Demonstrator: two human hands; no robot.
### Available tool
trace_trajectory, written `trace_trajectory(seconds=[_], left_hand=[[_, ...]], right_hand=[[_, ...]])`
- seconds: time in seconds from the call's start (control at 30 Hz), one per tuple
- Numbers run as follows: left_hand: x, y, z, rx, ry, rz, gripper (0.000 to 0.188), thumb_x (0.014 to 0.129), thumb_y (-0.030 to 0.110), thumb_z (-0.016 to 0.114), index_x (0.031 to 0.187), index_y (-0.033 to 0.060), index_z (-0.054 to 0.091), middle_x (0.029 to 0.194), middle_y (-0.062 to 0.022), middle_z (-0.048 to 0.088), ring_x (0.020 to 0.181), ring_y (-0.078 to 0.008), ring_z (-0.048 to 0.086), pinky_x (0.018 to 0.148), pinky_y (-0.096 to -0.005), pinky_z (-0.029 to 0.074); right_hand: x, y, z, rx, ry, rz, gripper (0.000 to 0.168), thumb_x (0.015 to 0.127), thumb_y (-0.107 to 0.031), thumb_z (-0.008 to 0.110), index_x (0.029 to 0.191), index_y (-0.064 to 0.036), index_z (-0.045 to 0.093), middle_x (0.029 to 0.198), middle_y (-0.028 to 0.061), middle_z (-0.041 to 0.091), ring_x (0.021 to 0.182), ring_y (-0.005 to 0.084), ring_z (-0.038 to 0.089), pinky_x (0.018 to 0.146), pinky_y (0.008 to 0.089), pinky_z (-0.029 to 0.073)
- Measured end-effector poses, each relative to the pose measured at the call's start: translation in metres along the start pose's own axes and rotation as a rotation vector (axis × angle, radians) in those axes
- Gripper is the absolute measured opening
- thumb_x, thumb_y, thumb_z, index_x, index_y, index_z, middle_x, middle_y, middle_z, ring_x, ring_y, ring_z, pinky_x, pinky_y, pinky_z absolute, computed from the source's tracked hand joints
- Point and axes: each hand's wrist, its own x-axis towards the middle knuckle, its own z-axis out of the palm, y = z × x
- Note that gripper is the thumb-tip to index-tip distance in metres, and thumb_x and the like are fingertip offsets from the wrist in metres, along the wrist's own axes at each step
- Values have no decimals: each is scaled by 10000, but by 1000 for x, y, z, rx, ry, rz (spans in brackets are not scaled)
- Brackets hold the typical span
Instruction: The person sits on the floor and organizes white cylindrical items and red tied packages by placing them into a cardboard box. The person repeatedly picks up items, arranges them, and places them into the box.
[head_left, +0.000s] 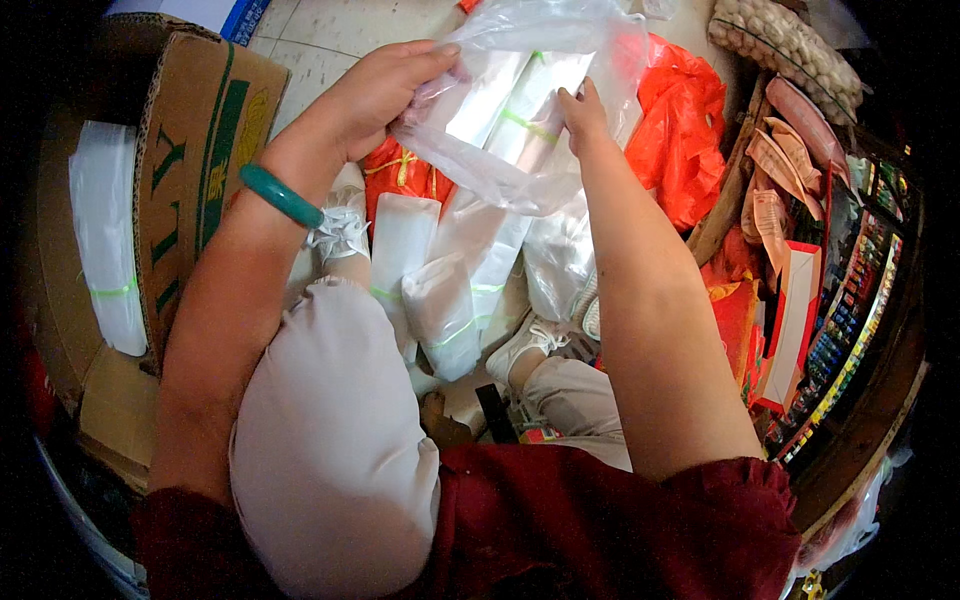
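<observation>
A large clear plastic bag (517, 187) is spread open between my hands, with flat bundles of clear plastic bags (525, 112) tied with green bands inside it. My left hand (394, 94), above a green bangle (281, 196), grips the bag's left rim between thumb and fingers. My right hand (583, 116) is at the bundles' right side, thumb and a finger raised; whether it grips anything is unclear. Below the bag, more banded bundles (405, 240) lie on the floor between my shoes, one folded bundle (442, 315) in front.
An open cardboard box (214, 150) stands at left, holding another banded bundle (109, 240). Red plastic bags (679, 135) lie right of my hands. Farther right are a net sack of garlic (787, 52), a red-and-white box (791, 326) and a rack of small colourful items (847, 315).
</observation>
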Motion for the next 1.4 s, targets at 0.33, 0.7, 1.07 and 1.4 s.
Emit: trace_trajectory(seconds=[0.33,0.7,1.07,1.4], left_hand=[[3,-3,3,-10,61,30,239,914,273,471,893,63,582,723,15,531,618,-63,460,557,-200,398],[9,-2,0,11,54,-11,263,907,277,486,1007,46,565,935,-44,614,822,-117,587,741,-264,492],[-1,6,15,-58,146,-18,246,912,288,457,831,79,560,661,34,476,537,-44,370,463,-196,289],[-2,7,10,-22,75,-17,279,928,263,434,1008,35,574,949,-51,600,838,-119,563,756,-249,468]], right_hand=[[-205,5,-5,-387,-164,-440,147,833,-158,575,870,-17,552,772,158,584,706,268,589,651,320,456],[-280,154,11,-584,-625,66,700,546,-318,802,1076,44,520,1043,231,535,954,364,513,834,405,414],[-321,168,43,-480,-892,-79,476,717,-199,716,1140,-89,529,960,147,587,869,223,567,788,337,442],[-253,51,-31,169,-636,405,488,849,-273,582,1238,-24,422,1083,66,570,966,149,527,858,293,426]])
